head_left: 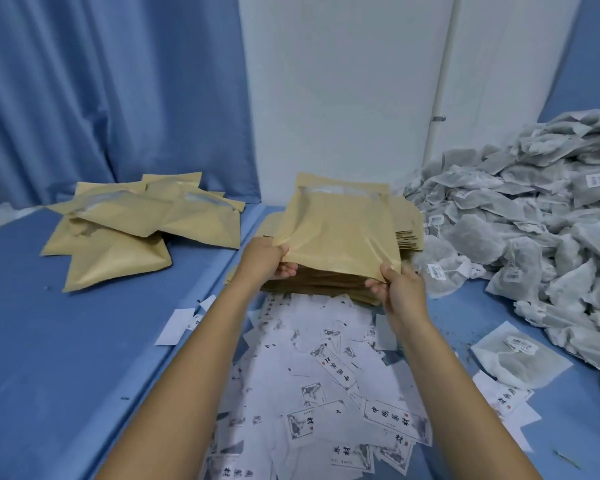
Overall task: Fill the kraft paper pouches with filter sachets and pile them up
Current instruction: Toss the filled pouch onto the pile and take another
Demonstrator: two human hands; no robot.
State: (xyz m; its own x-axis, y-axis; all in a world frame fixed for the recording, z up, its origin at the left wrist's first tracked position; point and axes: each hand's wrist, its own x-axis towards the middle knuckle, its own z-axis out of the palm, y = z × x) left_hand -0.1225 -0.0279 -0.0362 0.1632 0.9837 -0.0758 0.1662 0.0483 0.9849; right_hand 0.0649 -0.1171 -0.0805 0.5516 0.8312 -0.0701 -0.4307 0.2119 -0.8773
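Both hands are holding one pouch right over the stack of flat pouches. The left hand is pinching its near left corner, thumb on top and fingers curled beneath. The right hand is gripping the near right corner the same way. The pouch is tilting up, its mouth on the far side. Whether its near edge is touching the stack, I cannot tell. Left of the stack, well apart, bulging pouches are lying in a loose pile on the blue cloth. Right of the stack, sachets are lying in a big heap. Printed slips are littering the cloth on the stack's near side.
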